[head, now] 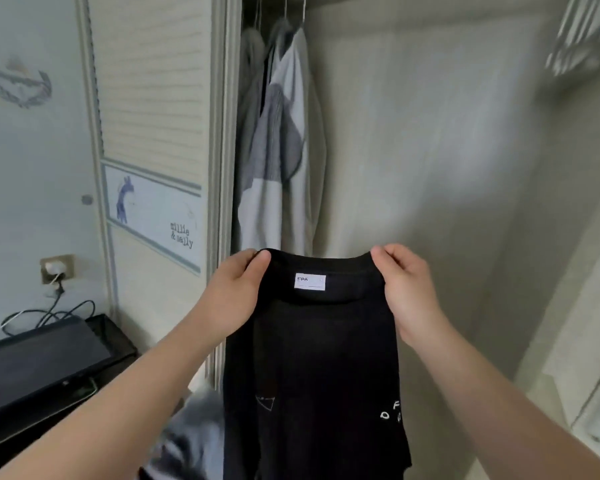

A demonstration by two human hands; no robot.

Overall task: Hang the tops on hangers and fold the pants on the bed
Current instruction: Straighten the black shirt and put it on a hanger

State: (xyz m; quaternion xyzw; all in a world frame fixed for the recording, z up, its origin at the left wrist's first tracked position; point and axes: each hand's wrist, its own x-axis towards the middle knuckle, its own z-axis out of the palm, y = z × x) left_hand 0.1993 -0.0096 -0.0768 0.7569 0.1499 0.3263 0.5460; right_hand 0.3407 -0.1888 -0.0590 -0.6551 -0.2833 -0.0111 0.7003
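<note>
Your 2 arms reach forward, hands apart and level. Your left hand (pixel 238 289) pinches the left end of the collar of the black top (pixel 326 358), and your right hand (pixel 404 289) pinches the right end, each thumb over the rim. The top hangs down between your forearms. Between your hands a white label (pixel 310 282) reads "FPA". Below your right hand, white letters (pixel 390 412) read "O F". Left of your left hand, a door (pixel 153 98) reads "millie & sally". Shirts (pixel 281 150) hang above your hands.
</note>
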